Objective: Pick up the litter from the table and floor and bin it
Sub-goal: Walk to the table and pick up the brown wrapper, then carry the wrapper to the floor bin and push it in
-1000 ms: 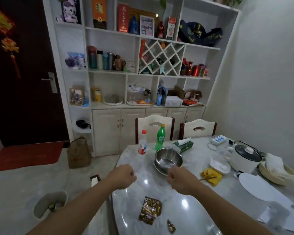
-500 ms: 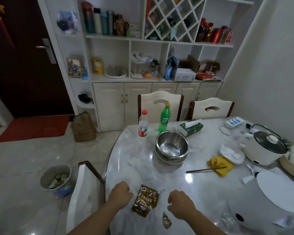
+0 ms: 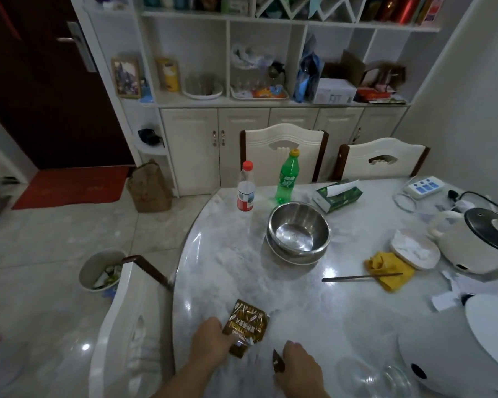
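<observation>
A brown snack wrapper point(image 3: 247, 326) lies near the front edge of the marble table point(image 3: 213, 254). My left hand point(image 3: 210, 341) pinches its lower left corner. A small torn brown scrap point(image 3: 277, 361) lies just right of it, and the thumb and fingers of my right hand point(image 3: 299, 367) close on it. On the floor to the left stands a white bin point(image 3: 98, 267) with litter inside. White paper scraps point(image 3: 443, 300) lie on the table at the right.
A white chair point(image 3: 127, 326) stands between the bin and the table. On the table are a steel bowl point(image 3: 298, 228), two bottles point(image 3: 245, 191), a tissue box point(image 3: 338, 195), a yellow cloth point(image 3: 388, 268) with chopsticks, and a rice cooker point(image 3: 477, 239). A brown bag point(image 3: 148, 186) sits by the cabinet.
The view has tilted down toward the table. Both hands have dropped from above the table onto the litter: the left onto the wrapper, the right onto the scrap.
</observation>
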